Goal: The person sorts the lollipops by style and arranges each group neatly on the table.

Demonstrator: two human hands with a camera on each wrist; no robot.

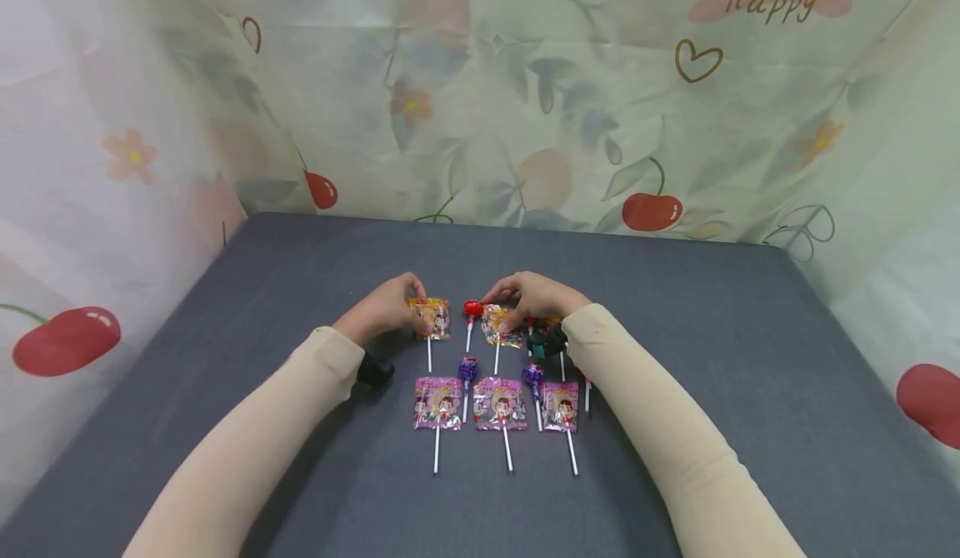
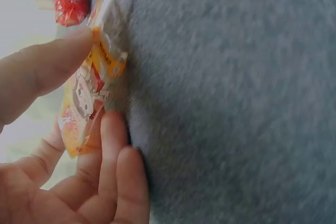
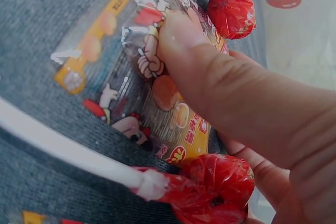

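My left hand [image 1: 386,310] pinches a flat lollipop in an orange wrapper [image 1: 438,320], its white stick toward me. In the left wrist view the thumb lies at one edge of that wrapper and the fingers curl along the other. My right hand [image 1: 542,296] grips a second orange-wrapped lollipop [image 3: 113,40], thumb pressed on its printed face. Between the hands lies a round red lollipop [image 1: 472,308]. Another red lollipop [image 3: 215,184] sits close beside the right fingers. A third orange-wrapped lollipop [image 1: 550,323] is partly hidden by the right wrist.
Nearer me, three pink-wrapped lollipops [image 1: 500,405] form a row, with purple round lollipops [image 1: 468,368] between them. A further stick [image 1: 588,397] shows beside the right sleeve. The dark grey table [image 1: 337,475] meets a printed curtain [image 1: 510,125] at the back and sides.
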